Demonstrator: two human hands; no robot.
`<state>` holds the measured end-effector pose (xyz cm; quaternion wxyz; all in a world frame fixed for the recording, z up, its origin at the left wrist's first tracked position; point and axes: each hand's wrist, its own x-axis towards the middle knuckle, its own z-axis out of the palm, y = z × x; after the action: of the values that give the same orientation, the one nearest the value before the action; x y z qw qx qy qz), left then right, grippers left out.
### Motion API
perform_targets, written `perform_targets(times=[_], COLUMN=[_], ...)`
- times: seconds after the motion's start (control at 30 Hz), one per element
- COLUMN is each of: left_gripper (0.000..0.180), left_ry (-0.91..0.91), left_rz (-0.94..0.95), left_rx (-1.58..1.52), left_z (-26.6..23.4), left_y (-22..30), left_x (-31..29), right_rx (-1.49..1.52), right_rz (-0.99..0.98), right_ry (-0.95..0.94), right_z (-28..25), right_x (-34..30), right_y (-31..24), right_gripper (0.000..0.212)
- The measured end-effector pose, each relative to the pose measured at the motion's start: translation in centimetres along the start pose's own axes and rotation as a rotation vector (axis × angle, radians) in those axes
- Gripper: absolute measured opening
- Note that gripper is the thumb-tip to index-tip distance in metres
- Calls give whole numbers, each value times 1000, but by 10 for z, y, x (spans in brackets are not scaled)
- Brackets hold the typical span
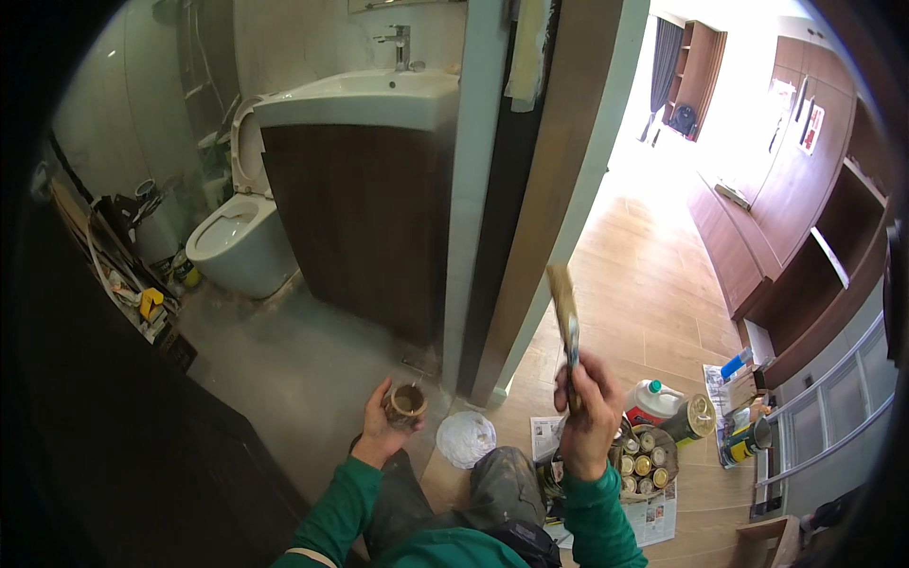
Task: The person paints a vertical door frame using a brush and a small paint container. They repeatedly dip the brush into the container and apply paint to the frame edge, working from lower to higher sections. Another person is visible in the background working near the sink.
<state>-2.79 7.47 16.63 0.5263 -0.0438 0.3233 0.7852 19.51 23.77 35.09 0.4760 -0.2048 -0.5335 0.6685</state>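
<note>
One toilet (227,232) with a raised lid stands at the left, a dark-and-yellow tin (187,272) near its base; what the tin holds is hidden, and the clutter (133,284) beyond it sinks into shadow.

The left hand (383,434) holds a small cup (407,405), its fingers curled around the side and its mouth turned upward. Inside is something brownish; whether liquid or dried residue, I cannot tell. A white round disc (466,439) lies on the floor near the person's knee (507,478).

Farther right, the right hand (592,417) raises a brush (564,308), bristles up, its fingers pressed together around the handle and hiding most of it. Just beside the wrist, a round tray (673,466) holds small tins (646,464) with gold and pale tops, partly covered by the hand and sleeve. Behind them stand a white jug (653,402) with a green cap and a larger tin (699,418), its top facing the camera. More tins (746,442) sit right of these, their contents unclear. Newspaper (653,519) under the tray is cut off by the sleeve.
</note>
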Motion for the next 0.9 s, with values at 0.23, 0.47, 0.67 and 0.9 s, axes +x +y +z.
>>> perform_targets(times=[0.23, 0.47, 0.67, 0.9], left_gripper=[53, 54, 55, 55], left_ry=[153, 239, 225, 207], left_rz=[-123, -153, -134, -129], left_rx=[-38, -102, -118, -145], left_z=[-123, -172, -174, -174], left_y=[-27, -48, -51, -53], left_x=[-7, -19, -19, -19], right_rx=[88, 141, 146, 104], right_rz=[-82, -157, -148, -55], right_ry=[-120, -118, -104, -50], right_z=[54, 70, 70, 64], right_x=[66, 96, 104, 83], right_y=[-19, -19, -15, -10], right_gripper=[35, 36, 36, 37])
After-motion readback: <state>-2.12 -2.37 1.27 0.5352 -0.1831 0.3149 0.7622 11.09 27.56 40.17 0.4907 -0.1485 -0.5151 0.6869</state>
